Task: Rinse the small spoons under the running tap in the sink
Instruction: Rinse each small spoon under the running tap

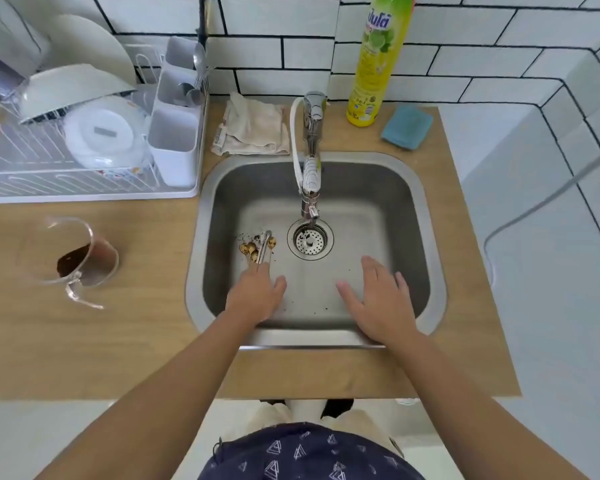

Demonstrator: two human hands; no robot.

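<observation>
At a steel sink [430, 244] set in a wooden counter, my left hand [257, 296] reaches the small spoons [257, 249] lying left of the drain [310, 240], fingers on their handles. My right hand [378, 299] hovers open, empty, below the tap [310, 161].

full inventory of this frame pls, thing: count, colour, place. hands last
small spoons: a few, exact count unclear, gold, sink floor left of drain
sink: 1, steel, set in wooden counter
tap: 1, chrome, over drain; no water stream visible
drain strainer: 1, steel, sink centre
cloth: 1, beige, behind sink, left of tap
dish soap bottle: 1, yellow-green, behind sink, right
sponge: 1, blue, right of bottle
glass jug: 1, clear, brown dregs, counter left
dish rack: 1, white, far left, holds bowls and cutlery
left hand: fingers at spoon handles, grip unclear
right hand: open, empty, over sink
</observation>
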